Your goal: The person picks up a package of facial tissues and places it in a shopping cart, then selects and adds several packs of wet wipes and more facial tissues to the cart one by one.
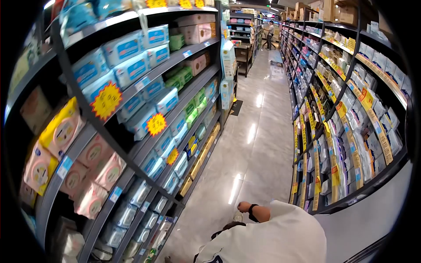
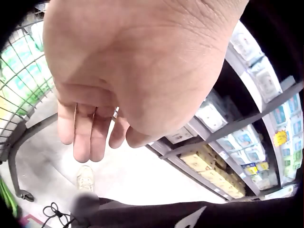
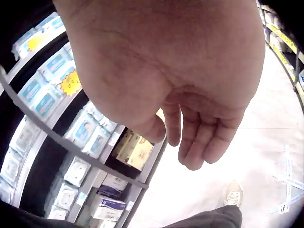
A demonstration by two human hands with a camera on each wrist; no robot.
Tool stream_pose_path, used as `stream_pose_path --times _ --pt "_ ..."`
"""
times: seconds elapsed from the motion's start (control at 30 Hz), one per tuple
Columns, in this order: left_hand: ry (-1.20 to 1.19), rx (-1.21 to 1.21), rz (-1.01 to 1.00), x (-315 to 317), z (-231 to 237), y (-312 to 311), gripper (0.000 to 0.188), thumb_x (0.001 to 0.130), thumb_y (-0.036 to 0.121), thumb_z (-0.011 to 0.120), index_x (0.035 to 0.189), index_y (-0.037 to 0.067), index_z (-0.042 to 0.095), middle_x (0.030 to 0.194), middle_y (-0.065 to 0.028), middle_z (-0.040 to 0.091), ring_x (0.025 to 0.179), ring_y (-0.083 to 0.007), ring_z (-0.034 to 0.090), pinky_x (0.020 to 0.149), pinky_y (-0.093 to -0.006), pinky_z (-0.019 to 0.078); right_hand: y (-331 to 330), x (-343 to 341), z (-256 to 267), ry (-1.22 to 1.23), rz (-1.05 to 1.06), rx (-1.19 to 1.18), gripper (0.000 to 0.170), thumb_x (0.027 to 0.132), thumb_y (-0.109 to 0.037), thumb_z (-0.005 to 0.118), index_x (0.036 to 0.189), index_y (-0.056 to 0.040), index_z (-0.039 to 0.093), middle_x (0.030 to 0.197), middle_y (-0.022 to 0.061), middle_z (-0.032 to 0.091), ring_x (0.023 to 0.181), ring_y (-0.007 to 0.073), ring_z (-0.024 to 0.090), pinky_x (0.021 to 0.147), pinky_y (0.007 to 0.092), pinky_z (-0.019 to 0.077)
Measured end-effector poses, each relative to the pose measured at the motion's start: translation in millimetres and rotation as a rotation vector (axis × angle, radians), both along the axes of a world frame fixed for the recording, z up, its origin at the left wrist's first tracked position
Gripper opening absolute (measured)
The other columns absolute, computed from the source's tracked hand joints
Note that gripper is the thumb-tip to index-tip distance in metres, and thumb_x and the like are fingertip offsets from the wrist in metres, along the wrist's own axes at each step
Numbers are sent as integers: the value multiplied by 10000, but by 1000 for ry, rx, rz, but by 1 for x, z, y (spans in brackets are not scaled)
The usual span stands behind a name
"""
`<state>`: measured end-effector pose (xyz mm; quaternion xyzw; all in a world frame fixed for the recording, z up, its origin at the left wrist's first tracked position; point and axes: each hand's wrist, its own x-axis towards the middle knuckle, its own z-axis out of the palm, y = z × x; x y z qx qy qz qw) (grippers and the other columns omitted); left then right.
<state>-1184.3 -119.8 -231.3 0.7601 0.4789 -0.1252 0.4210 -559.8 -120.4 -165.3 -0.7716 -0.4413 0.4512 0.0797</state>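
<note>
Left hand (image 2: 137,71) and right hand (image 3: 166,71): both free of goods, fingers loosely bent; each appears alone in its wrist view. Nearest stock to the right hand is a set of yellow boxes (image 3: 136,151), on a low shelf at 7 o'clock from it, not in contact. A wire cart (image 2: 21,85) stands at 9 o'clock from the left hand.

Floor (image 1: 247,149): pale grey, glossy, reflecting ceiling lights in streaks. The head view shows a shop aisle with left shelving (image 1: 131,164) at 9 o'clock and right shelving (image 1: 324,83) at 3 o'clock. At 12 o'clock, far off, stands 1 person (image 1: 269,35). Cardboard boxes (image 1: 348,14) sit at 1 o'clock on top.

Shelf frames are dark, apparently metal. Light blue packs (image 1: 131,69) and pink packs (image 1: 93,204) are pillow-shaped, in shiny plastic film.

Starburst tags (image 1: 105,101) are yellow with red edges; their figures appear to include 9s, otherwise unclear. Brand names are illegible. Shelf-edge strips (image 1: 375,125) carry characters too slanted to read.
</note>
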Motion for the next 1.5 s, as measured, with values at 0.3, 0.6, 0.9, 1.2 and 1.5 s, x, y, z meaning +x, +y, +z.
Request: stream_pose_path --times 0.3,0.6,0.9,1.2,1.5 --pt "90 444 133 -41 -34 -92 240 853 252 565 856 34 667 701 -170 617 617 -313 596 555 -469 465 6 -86 33 64 92 -93 235 763 -186 559 821 -11 705 851 225 682 777 350 657 687 453 520" --pt "124 116 -156 -59 -48 -55 192 741 301 652 836 161 743 892 -105 698 866 -304 657 843 -442 495 -22 -64 15 -188 648 -136 210 816 -188 548 698 -47 651 621 87 642 508 231 577 504 387 472" --pt "-202 -192 1014 -61 40 -77 320 830 237 468 740 11 676 659 -124 673 516 -223 604 508 -367 461 65 -100 7 60 649 -73 171 849 -162 550 764 -39 633 707 72 655 628 213 629 565 336 507" --pt "-356 181 1135 -76 127 -20 296 918 274 538 957 -2 637 825 -158 684 736 -304 655 690 -392 500 216 -208 133 -65 661 781 191 847 -142 587 994 -24 619 832 169 634 760 321 625 675 397 492" --pt "-578 870 887 -70 385 126 380 863 156 671 1193 18 540 1073 -149 594 984 -269 612 809 -353 511 286 -363 387 74 632 1375 491 747 -161 724 1189 -37 550 1154 154 529 1095 348 489 966 419 376"
